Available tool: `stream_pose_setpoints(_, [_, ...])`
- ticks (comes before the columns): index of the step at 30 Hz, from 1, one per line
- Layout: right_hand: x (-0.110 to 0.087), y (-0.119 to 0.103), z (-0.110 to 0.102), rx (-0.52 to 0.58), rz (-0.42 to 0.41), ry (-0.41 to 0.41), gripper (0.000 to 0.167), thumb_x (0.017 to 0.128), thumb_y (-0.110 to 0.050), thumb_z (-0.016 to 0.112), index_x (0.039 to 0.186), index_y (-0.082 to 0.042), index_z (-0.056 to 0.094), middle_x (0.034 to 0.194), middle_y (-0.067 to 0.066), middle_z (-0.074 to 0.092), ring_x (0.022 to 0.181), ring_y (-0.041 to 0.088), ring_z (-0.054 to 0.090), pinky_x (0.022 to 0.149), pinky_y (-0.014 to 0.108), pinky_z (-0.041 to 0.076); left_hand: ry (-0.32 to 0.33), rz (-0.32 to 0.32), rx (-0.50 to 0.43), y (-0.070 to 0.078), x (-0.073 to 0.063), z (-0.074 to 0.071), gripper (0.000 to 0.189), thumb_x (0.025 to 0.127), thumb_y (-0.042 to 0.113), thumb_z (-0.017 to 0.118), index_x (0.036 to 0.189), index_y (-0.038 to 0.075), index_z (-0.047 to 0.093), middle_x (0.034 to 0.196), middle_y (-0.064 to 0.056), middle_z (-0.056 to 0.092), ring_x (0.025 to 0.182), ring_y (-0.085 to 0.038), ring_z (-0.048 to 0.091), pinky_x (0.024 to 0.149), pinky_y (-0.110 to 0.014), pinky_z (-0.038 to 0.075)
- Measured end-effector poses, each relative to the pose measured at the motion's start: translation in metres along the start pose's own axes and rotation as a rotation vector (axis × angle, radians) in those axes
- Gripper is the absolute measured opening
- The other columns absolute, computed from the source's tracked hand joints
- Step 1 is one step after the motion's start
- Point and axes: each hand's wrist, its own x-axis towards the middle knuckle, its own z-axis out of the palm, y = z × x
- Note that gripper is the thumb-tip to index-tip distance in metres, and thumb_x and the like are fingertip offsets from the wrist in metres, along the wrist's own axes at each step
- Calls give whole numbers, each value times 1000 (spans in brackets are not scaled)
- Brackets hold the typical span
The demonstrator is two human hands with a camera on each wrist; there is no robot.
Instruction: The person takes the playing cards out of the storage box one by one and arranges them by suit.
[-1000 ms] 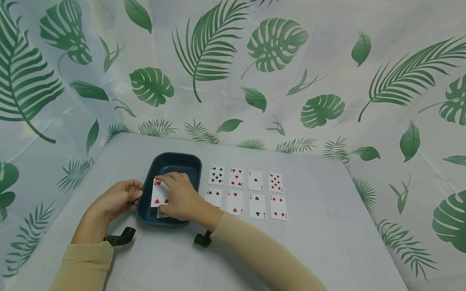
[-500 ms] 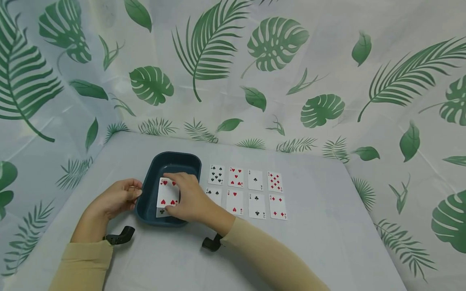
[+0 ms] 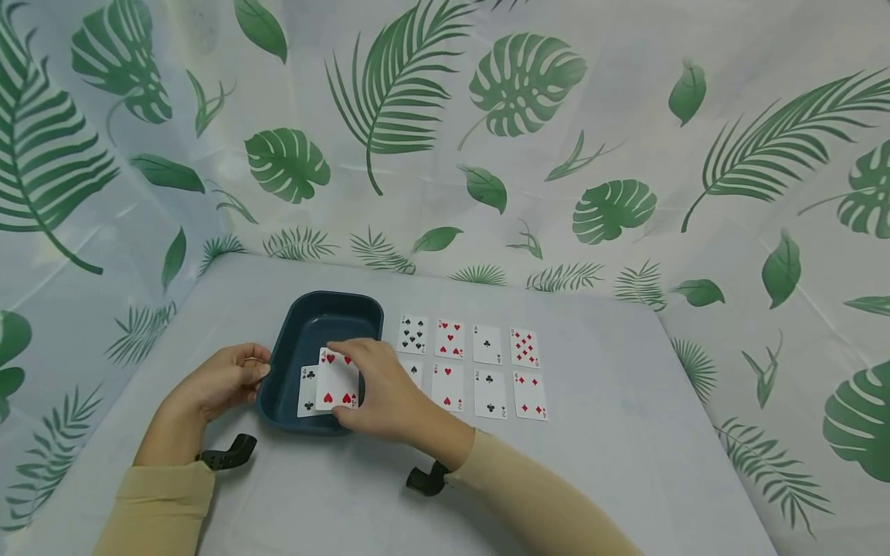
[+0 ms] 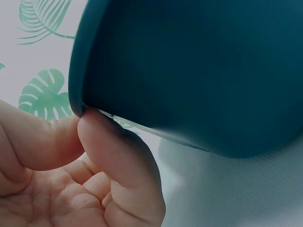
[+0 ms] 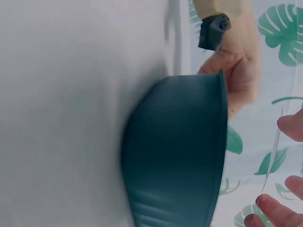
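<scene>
A dark blue tray (image 3: 321,294) stands on the left part of the table. At its left rim my left hand (image 3: 225,377) pinches the edge between thumb and forefinger, as the left wrist view shows close up on the tray wall (image 4: 199,71). My right hand (image 3: 392,390) holds a four of hearts playing card (image 3: 335,381) by its long edges over the near right part of the tray. Beneath it a clubs card (image 3: 307,394) lies in the tray, partly covered. In the right wrist view the held card (image 5: 273,163) appears edge-on between the fingertips, above the tray rim.
Right of the tray, several face-up cards lie in two rows, among them a two of hearts (image 3: 448,386) and a four of diamonds (image 3: 531,395). My right hand hides part of a spades card (image 3: 413,368). A leaf-patterned cloth (image 3: 431,177) rises behind the white table (image 3: 598,432).
My right hand has moved right with the four of hearts, uncovering more of the clubs card in the tray. The left hand has stayed at the rim.
</scene>
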Motion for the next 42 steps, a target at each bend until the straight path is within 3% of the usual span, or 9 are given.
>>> stream_pose_setpoints(9, [-18, 4, -15, 7, 78, 28, 83, 87, -25, 88, 160, -26, 48, 160, -3, 51, 150, 23, 44, 117, 46, 50, 2, -2, -1, -1, 0, 0, 19, 109, 3, 53, 124, -7, 47, 87, 2, 58, 73, -11, 57, 64, -29, 54])
stream_pose_setpoints(21, [-45, 32, -20, 10, 112, 77, 82, 83, -19, 90, 156, -22, 53, 155, 0, 56, 145, 25, 48, 114, 49, 51, -6, 3, -13, -2, 0, 0, 19, 109, 3, 52, 124, -8, 47, 87, 3, 58, 73, -11, 57, 64, -29, 54])
stream_pose_setpoints(30, [-67, 50, -25, -28, 164, 59, 83, 83, -21, 90, 157, -24, 52, 157, -2, 55, 146, 25, 49, 116, 51, 50, -1, 3, -6, 0, -1, 1, 19, 109, 3, 52, 124, -7, 47, 87, 3, 57, 73, -11, 57, 64, -29, 54])
stream_pose_setpoints(38, [-86, 63, -32, -62, 208, 82, 83, 80, -19, 92, 154, -23, 55, 152, -1, 57, 139, 25, 53, 106, 48, 55, -2, 3, -7, 0, -1, 1, 19, 109, 3, 52, 124, -8, 47, 87, 2, 57, 73, -11, 57, 64, -29, 54])
stream_pose_setpoints(42, [-96, 68, -34, -76, 242, 82, 85, 78, -17, 93, 154, -21, 56, 151, 0, 57, 141, 26, 53, 111, 50, 53, -3, 1, -5, 0, 0, 1, 18, 110, 3, 51, 124, -7, 47, 88, 2, 57, 73, -11, 57, 64, -29, 54])
